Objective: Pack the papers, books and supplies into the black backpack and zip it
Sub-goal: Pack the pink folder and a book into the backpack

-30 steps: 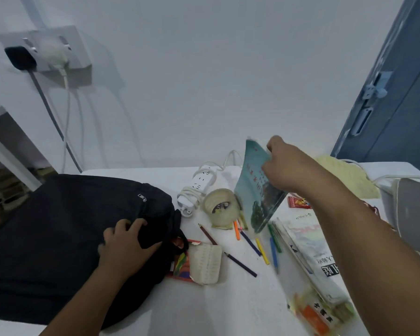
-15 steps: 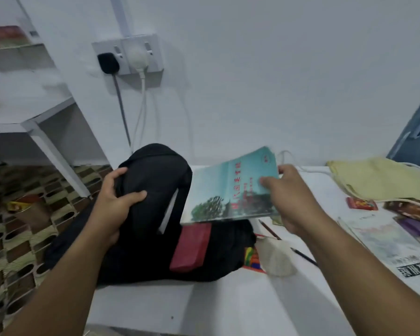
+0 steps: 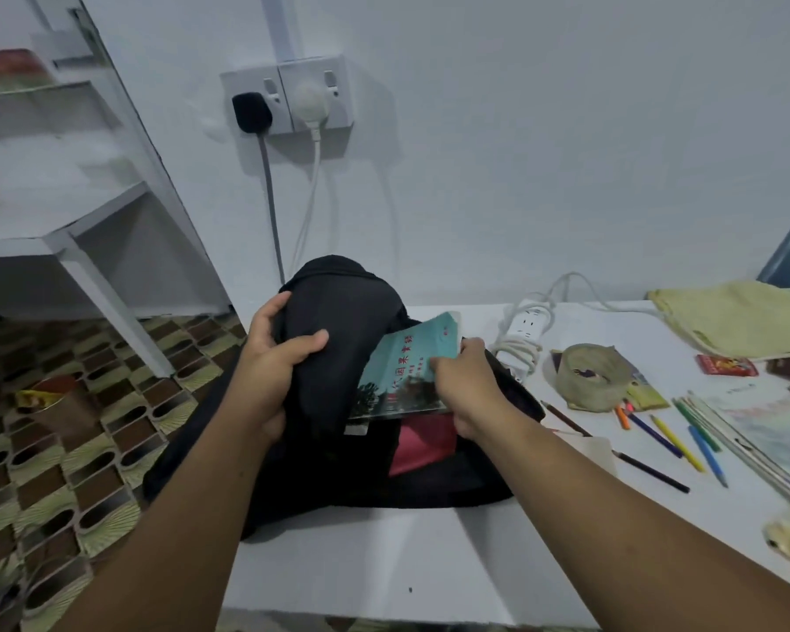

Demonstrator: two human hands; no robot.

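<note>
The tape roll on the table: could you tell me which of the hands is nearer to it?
Right. The right hand holds the book at the backpack, just left of the tape roll; the left hand grips the backpack farther left.

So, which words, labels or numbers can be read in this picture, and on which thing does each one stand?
No text reads clearly enough to quote.
Teal book in the right hand: red Chinese characters, too blurred to read.
Red packet: print too small.
Booklets at the right edge: print blurred.
Tape roll: dark mark, illegible.
Black backpack in the left hand: no text seen.
</note>
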